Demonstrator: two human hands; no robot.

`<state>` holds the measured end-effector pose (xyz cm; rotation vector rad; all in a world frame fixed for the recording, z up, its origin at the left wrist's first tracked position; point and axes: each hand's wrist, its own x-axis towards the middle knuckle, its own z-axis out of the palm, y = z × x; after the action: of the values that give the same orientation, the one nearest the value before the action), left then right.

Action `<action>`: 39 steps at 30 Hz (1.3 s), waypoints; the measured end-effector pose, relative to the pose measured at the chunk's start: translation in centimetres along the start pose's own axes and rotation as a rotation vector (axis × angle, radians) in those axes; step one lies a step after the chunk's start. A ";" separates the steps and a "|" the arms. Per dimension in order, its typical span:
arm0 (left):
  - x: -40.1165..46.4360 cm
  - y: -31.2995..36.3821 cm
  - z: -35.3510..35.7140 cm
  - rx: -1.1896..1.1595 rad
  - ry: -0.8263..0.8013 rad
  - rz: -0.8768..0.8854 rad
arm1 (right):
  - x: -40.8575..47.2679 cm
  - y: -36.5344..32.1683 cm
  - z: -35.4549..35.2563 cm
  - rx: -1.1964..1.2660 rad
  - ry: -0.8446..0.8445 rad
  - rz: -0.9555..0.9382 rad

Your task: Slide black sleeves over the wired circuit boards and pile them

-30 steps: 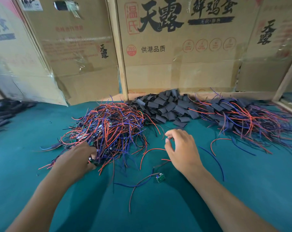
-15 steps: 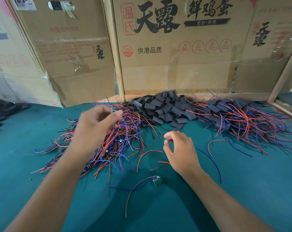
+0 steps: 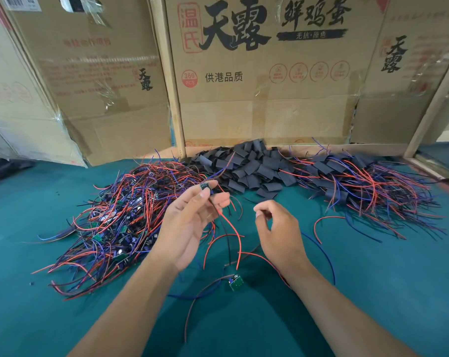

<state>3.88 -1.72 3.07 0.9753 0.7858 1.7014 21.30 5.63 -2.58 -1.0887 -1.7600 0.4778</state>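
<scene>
Since half a second ago your left hand (image 3: 190, 225) has come off the tangle and swung toward centre, bringing a small wired circuit board (image 3: 205, 186) up with it; your right hand (image 3: 280, 233) has barely shifted.

Largest first: the green table (image 3: 372, 292) carries three heaps. At ten o'clock from your hands lies the pile of bare wired boards (image 3: 120, 222); at twelve o'clock, against the cardboard boxes (image 3: 257, 73), the heap of black sleeves (image 3: 246, 166); at two o'clock, the finished pile (image 3: 367, 186) of sleeved boards with red and blue leads fanning out. A loose board (image 3: 235, 282) rests on the cloth at six o'clock, between your forearms.

Your left thumb and fingertips pinch the picked board, its red and dark leads trailing down toward the table. Your right hand hangs just beside it, fingers loosely curled, thumb and forefinger close together, holding nothing that I can make out.

You're at the start of a cycle, I judge: board picked, no sleeve yet. Next, you'd reach to twelve o'clock for one sleeve, open its mouth, and gather the leads so they thread cleanly through.
</scene>
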 end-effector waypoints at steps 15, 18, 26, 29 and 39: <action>0.2 -0.2 -1.1 -0.184 0.006 -0.013 | 12.0 3.1 -2.7 -0.591 -0.443 0.177; 0.3 -0.2 -1.2 -0.137 0.051 -0.015 | 13.6 5.6 -2.8 -0.798 -0.528 0.131; 0.1 -0.2 -0.8 -0.168 0.011 -0.017 | 15.6 7.8 -2.1 -1.025 -0.784 -0.335; 0.0 -0.1 -0.8 -0.183 0.024 -0.041 | 15.9 6.8 -1.9 -1.114 -0.799 -0.339; 0.1 0.1 -0.6 -0.203 0.041 -0.051 | 13.6 3.4 -3.9 -0.478 -0.352 0.150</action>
<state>3.24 -1.66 2.88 0.7772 0.6449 1.7242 24.58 18.29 3.90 -1.5523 -2.1795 0.3612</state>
